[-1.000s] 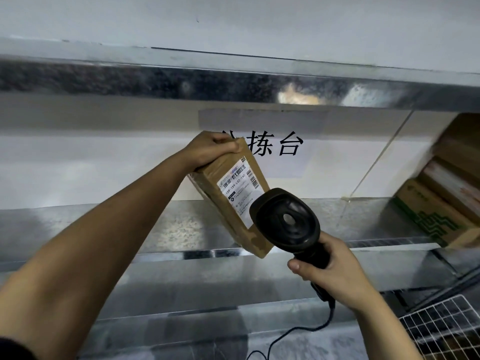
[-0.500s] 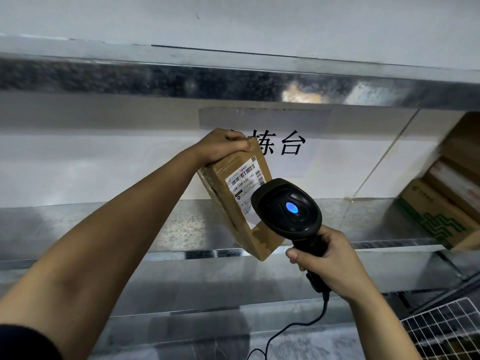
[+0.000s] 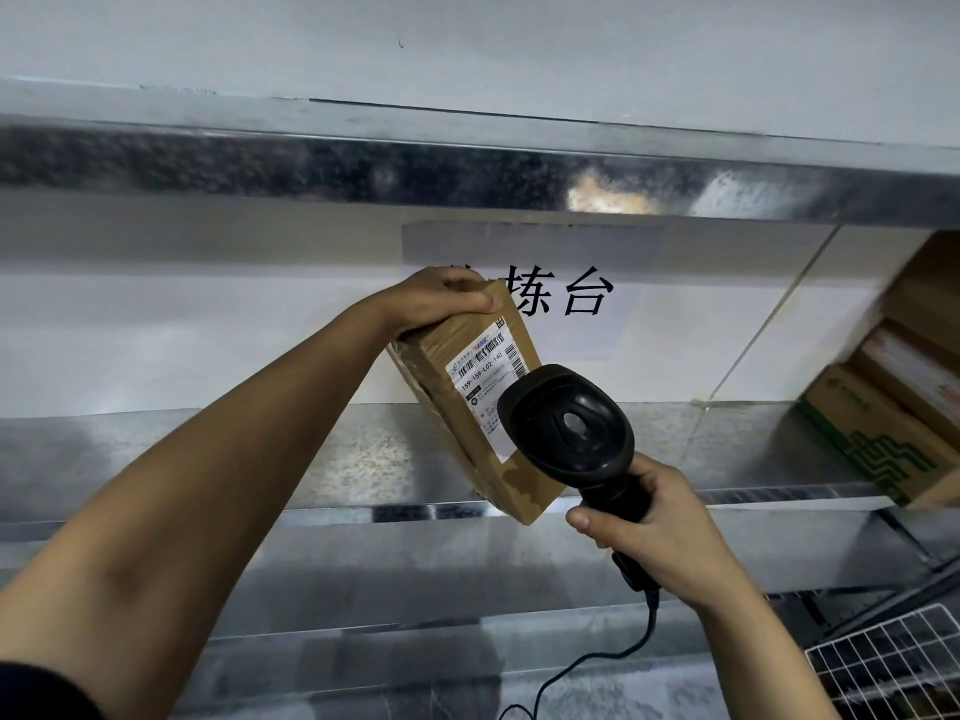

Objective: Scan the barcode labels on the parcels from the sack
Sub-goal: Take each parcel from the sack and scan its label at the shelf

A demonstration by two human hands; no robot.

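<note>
Overhead, left hand (image 3: 441, 301) grips parcel (image 3: 470, 402) top edge, right hand (image 3: 660, 532) clenches scanner (image 3: 571, 426) beside label (image 3: 480, 384).

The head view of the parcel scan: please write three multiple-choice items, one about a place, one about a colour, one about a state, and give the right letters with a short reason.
1. Which end of the parcel does the left hand grip?
A. the top end
B. the bottom end
C. the label

2. What colour is the scanner?
A. yellow
B. black
C. white

3. How is the parcel held?
A. flat on the shelf
B. inside a sack
C. raised and tilted, label facing the camera

Answers:
1 A: the fingers curl over its upper edge.
2 B: head and handle are black, gripped by the right hand.
3 C: it leans in the air above the metal shelf.
</note>
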